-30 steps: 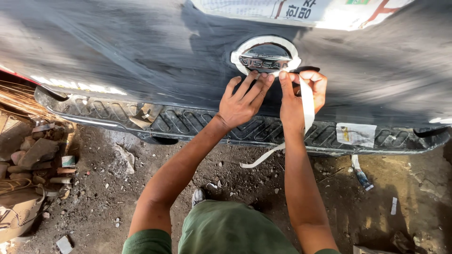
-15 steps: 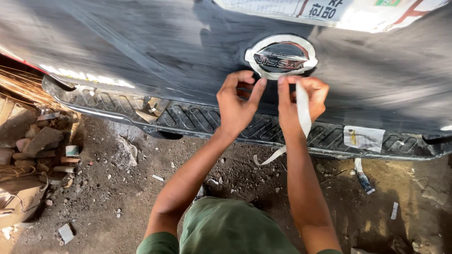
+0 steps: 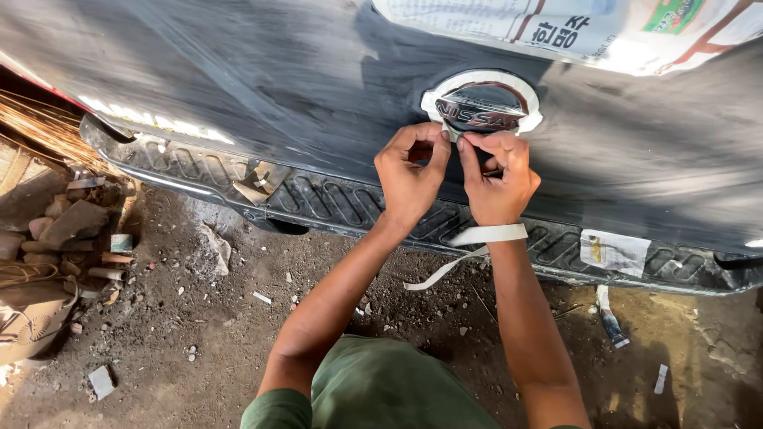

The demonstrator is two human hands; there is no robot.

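Tape (image 3: 486,234) is pinched by both hands, left hand (image 3: 407,176) and right hand (image 3: 497,179), at the badge (image 3: 482,106); most of its rim is covered, the bottom is left.

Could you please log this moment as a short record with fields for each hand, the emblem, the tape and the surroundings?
left hand: fingertips pinched at the emblem's lower edge
right hand: pinching there too, beside the left
emblem: oval badge on dark vehicle panel, ringed with pale tape
tape strip: across right wrist, end hanging loose
bumper: ribbed step below the panel
ground: dirt, scattered debris
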